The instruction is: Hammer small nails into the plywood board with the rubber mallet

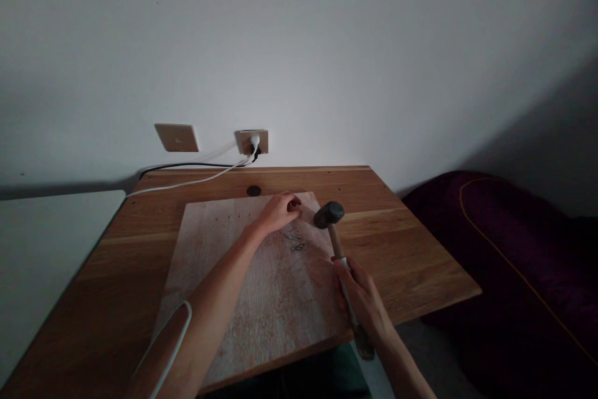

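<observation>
My right hand (357,296) is wrapped round the handle of a hammer (331,215) with a dark, blunt head. The hammer's head is raised at the right edge of a whitish, worn wooden board (243,305). Over the far right part of that board, my left hand (280,211) has its fingertips pinched together; whatever is between them is too small to make out. Just below that hand lies a small loose pile of metal nails (296,243). A row of several small dark marks (238,215) runs along the board's far side, left of my left hand.
The board rests on a brown wooden table (402,243) against a white wall. A wall socket (253,142) holds plugs, and a white cable (187,185) trails left. A white surface (56,262) stands at left, a purple cushioned thing (504,249) at right.
</observation>
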Motion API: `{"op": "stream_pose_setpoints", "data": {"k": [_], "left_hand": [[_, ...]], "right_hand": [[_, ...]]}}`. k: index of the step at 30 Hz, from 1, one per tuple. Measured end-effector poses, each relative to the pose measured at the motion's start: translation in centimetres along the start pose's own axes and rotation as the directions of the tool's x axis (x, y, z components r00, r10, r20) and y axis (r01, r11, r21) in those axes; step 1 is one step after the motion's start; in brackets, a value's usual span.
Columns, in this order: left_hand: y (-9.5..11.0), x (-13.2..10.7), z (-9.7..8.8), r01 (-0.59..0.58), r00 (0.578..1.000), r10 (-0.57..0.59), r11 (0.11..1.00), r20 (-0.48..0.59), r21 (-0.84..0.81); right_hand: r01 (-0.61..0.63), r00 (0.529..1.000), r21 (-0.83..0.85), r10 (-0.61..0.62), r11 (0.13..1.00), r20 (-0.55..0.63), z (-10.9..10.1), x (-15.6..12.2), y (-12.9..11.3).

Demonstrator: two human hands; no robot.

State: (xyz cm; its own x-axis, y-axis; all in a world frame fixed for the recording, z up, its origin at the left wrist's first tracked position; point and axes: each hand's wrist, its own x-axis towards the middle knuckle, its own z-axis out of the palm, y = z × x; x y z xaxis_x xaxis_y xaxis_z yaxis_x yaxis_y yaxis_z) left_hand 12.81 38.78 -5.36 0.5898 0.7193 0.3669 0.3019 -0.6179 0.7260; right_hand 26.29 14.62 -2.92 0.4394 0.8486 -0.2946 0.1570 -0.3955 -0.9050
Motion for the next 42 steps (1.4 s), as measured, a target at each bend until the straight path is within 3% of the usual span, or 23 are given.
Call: {"op": "stream_pose_setpoints", "data": {"k": [5, 9, 13, 17, 25, 31, 38, 42], "left_hand": [[-0.5, 0.1, -0.2, 0.021, 0.997, -0.024, 0.999, -0.077, -0.043], [-1.2, 0.4, 0.0, 0.063, 0.984, -0.073, 0.996, -0.161, -0.068], [-1.5, 0.5, 0.1, 0.079, 0.972, -0.092, 0.994, -0.215, -0.070], [-1.3, 0.5, -0.1, 0.062, 0.978, -0.072, 0.996, -0.198, -0.058], [0.0, -0.1, 0.0, 0.016, 0.997, -0.015, 1.000, -0.073, 0.002], [0.2, 0.0, 0.4, 0.025, 0.999, -0.023, 0.998, -0.041, 0.053], [0.0, 0.0, 0.3, 0.016, 1.000, -0.015, 0.998, -0.020, 0.065], [-0.2, 0.1, 0.4, 0.016, 0.999, -0.015, 0.999, -0.029, 0.047]], "right_hand": [[-0.020, 0.998, 0.042, 0.017, 0.999, 0.062, -0.7, 0.3, -1.9], [0.108, 0.990, 0.073, -0.114, 0.991, 0.078, -0.4, 1.0, -4.6], [0.211, 0.974, -0.025, -0.208, 0.977, 0.085, 0.6, 2.3, -5.9], [0.175, 0.976, -0.130, -0.155, 0.976, 0.153, 1.3, 3.3, -5.2], [0.056, 0.996, 0.007, -0.056, 0.998, 0.066, 0.0, 1.3, -2.3], [0.128, 0.984, -0.163, -0.105, 0.978, 0.145, -0.6, 1.6, -0.7], [0.109, 0.971, -0.149, -0.073, 0.983, 0.228, -1.2, 2.1, -1.4], [0.131, 0.979, -0.139, -0.106, 0.982, 0.173, -1.2, 2.4, -3.1]]}}
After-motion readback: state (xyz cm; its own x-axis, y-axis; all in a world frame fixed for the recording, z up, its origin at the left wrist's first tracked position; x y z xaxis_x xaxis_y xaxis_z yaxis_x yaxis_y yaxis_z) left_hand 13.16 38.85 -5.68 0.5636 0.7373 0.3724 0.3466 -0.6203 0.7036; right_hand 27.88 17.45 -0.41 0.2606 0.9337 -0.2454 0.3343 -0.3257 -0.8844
